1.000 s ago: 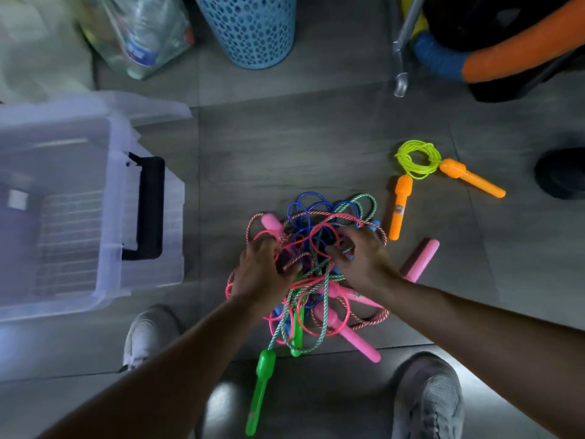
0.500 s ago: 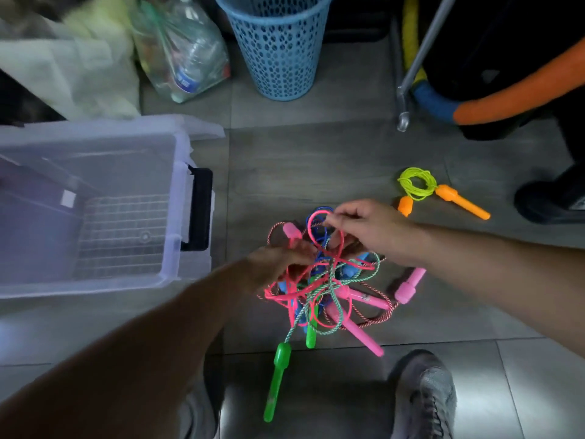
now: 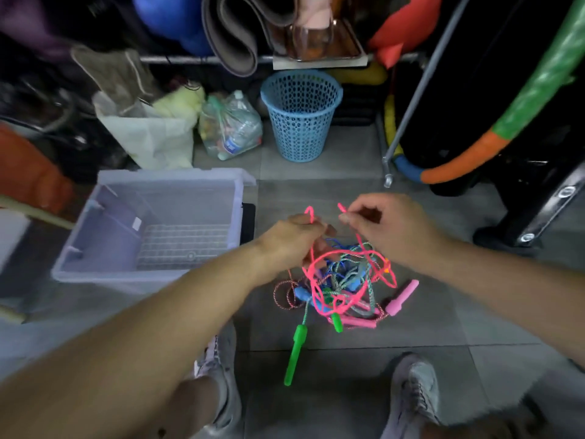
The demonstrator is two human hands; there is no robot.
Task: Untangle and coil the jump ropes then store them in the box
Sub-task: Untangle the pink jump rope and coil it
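Below, grey floor tiles (image 3: 316,167) carry the tangle (image 3: 342,286); left hand (image 3: 291,240) and right hand (image 3: 391,229) fingers (image 3: 346,218) pinch pink rope (image 3: 309,213)

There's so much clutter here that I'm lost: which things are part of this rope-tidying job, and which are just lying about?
Job: left hand and right hand, both holding the pink rope; rope tangle; clear box.
Lying about: blue basket; bag of bottles; rolled mat.

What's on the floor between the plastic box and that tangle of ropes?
The head view shows just bare grey floor, with the left hand reaching across above it.
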